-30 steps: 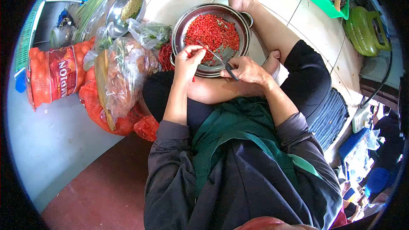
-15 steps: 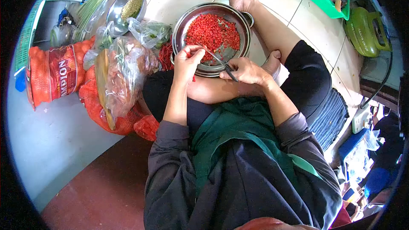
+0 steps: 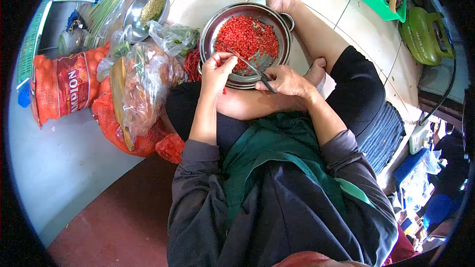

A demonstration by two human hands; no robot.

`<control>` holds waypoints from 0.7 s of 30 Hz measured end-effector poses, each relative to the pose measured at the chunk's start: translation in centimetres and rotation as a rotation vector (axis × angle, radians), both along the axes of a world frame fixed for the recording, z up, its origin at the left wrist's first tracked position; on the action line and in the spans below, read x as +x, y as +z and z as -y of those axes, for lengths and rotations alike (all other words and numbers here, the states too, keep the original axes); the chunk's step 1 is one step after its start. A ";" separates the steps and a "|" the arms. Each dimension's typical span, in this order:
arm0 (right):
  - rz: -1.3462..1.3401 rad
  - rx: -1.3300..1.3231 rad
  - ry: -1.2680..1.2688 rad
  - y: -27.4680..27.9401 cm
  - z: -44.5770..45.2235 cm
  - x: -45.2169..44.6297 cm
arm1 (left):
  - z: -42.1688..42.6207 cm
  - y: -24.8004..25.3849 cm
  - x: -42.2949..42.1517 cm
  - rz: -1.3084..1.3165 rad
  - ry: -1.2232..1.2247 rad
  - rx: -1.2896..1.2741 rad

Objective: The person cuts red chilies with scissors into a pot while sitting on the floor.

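Note:
A steel pot (image 3: 283,52) with side handles holds many small cut pieces of red chili (image 3: 246,37). Over its near left edge my left hand (image 3: 218,70) pinches a red chili, part of which hangs below the palm. My right hand (image 3: 285,81) is closed round the dark handles of scissors (image 3: 255,70), whose blades point up and left to the fingertips of my left hand. Whole red chilies (image 3: 192,65) lie just left of the pot.
Left of the pot are a steel bowl (image 3: 132,18), plastic bags (image 3: 148,86), an orange net sack (image 3: 94,76) and green stalks (image 3: 106,12). A green crate (image 3: 374,4) and a green gas cylinder (image 3: 420,37) stand at the right.
Both hands stay nearly in place over the pot's near edge. The scissor blades and the fingers of my left hand have shifted only slightly.

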State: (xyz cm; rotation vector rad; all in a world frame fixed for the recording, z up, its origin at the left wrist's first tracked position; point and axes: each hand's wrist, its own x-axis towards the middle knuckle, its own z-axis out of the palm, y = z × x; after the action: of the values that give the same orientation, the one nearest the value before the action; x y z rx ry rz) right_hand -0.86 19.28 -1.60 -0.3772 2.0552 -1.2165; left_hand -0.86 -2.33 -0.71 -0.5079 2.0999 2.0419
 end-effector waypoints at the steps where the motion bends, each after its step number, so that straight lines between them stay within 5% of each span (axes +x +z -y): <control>1: -0.004 -0.013 -0.002 -0.2 -0.1 0.0 | 0.0 0.0 0.0 0.004 0.003 -0.003; 12: -0.006 -0.011 -0.028 0.7 0.2 -0.1 | 0.6 0.1 0.1 -0.026 -0.136 -0.059; 21: -0.001 -0.017 -0.045 0.2 -0.3 -0.1 | 0.3 0.2 -0.1 0.036 -0.011 0.067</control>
State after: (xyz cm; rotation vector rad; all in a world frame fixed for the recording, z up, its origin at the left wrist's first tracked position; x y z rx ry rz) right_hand -0.99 19.54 -1.40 -0.3414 2.0655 -1.2613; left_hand -0.93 -2.66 -0.52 -0.5176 2.0026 2.0733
